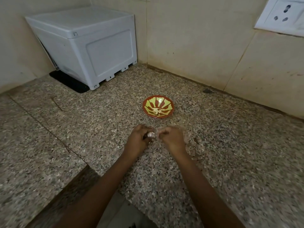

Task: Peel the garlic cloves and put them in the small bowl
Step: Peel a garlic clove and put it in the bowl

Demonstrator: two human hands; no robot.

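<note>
A small red bowl (158, 106) with a yellow-green petal pattern stands on the speckled granite counter, with a few pale peeled cloves (157, 111) in its bottom. Just in front of it my two hands meet above the counter. My left hand (139, 141) grips a whitish garlic piece (151, 134) between curled fingers and thumb. My right hand (171, 139) pinches at the same garlic from the right; it is slightly blurred. Most of the garlic is hidden inside my fingers.
A white plastic box (87, 46) sits on a black mat (69, 82) in the back left corner. Tiled walls close the back and right, with a socket (283, 14) at top right. The counter edge (92, 168) steps back near my left forearm.
</note>
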